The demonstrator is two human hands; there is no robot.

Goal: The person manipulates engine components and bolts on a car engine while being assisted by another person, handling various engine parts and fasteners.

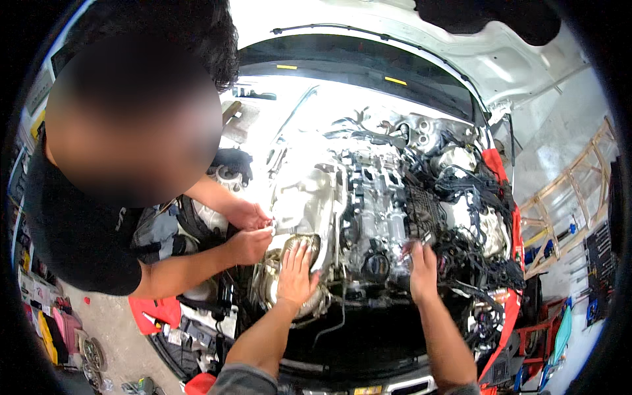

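Observation:
My left hand [298, 271] lies with fingers stretched out on a rounded, shiny metal cover [308, 243] at the left side of the engine. Beside it rises a large pale metal shield [304, 191]. My right hand [422, 263] is closed at the right edge of the engine [378, 210], its fingers curled round a small thing I cannot make out. Close to that hand are a ribbed dark part [421, 205] and a round black cap [376, 264]. The engine's top shows bare silver metal.
A co-worker leans in from the left, hands [253, 230] pinching a small pale piece near my left hand. Loose black wiring [471, 253] crowds the right side. Red covers [515, 230] drape the fender. The raised hood [368, 20] hangs beyond; a wooden frame [573, 191] leans at right.

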